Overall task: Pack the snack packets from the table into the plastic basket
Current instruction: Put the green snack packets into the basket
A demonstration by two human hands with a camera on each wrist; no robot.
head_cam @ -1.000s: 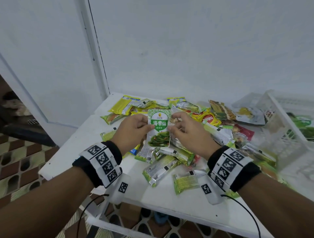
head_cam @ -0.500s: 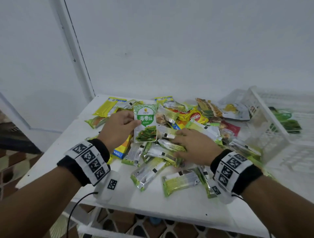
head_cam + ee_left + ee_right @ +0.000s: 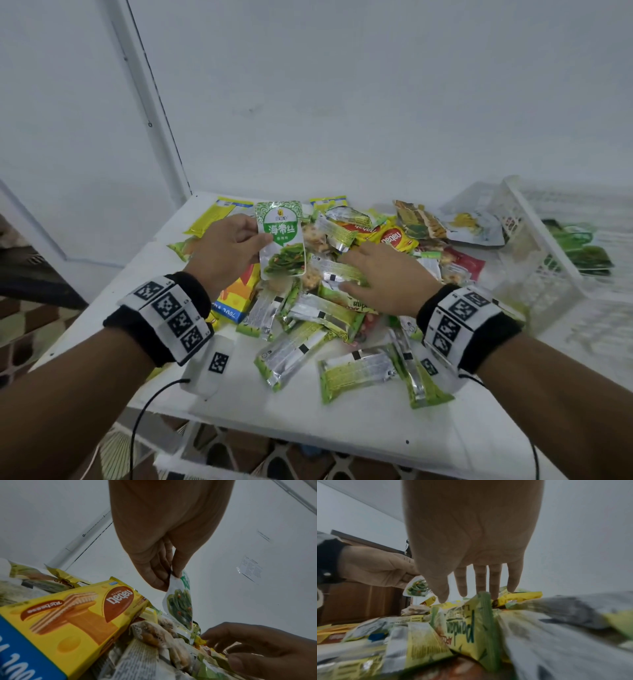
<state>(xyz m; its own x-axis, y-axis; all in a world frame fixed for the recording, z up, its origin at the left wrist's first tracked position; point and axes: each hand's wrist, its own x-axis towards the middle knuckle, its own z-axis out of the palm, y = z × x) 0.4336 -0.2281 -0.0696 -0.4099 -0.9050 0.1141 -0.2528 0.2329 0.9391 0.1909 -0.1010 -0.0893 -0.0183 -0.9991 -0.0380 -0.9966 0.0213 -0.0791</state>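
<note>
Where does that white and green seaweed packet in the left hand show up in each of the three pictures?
Head view: the seaweed packet is upper centre, upright, pinched by the left hand.
Left wrist view: centre, hanging edge-on below the fingertips.
Right wrist view: only a lower corner shows, left of centre, behind the right hand.
Shared landmark: the yellow Nabati wafer packet.

I have both forearms reaching forward side by side, each wrist wrapped in a black band with square markers. My left hand (image 3: 228,251) is raised, thumb on the front and fingers (image 3: 158,573) behind, pinching a packet (image 3: 281,240) by its edge so it hangs upright. My right hand (image 3: 383,274) lies palm down, fingers (image 3: 494,580) straight and spread, their tips resting on the pile (image 3: 325,308).
</note>
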